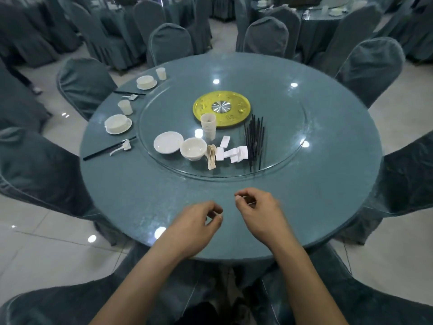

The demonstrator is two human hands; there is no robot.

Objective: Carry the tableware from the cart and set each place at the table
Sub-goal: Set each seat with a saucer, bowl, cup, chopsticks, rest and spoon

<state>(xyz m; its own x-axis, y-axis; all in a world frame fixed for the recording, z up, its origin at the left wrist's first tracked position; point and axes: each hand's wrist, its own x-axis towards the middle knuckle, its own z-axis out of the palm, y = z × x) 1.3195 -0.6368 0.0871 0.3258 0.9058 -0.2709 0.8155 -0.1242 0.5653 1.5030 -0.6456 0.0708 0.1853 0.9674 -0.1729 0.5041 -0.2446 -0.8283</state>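
On the glass turntable lie a white plate, a white bowl, a stack of cups, several spoons, several white rests and a bundle of black chopsticks. Two places are laid at the left rim: a near one with bowl on plate, cup and chopsticks, and a far one with bowl on plate and cup. My left hand and my right hand hover over the near table edge, fingers curled, holding nothing I can see.
The round blue-grey table is ringed by covered chairs on all sides. A yellow disc with a metal hub marks the turntable's middle. More covered chairs and another laid table stand behind.
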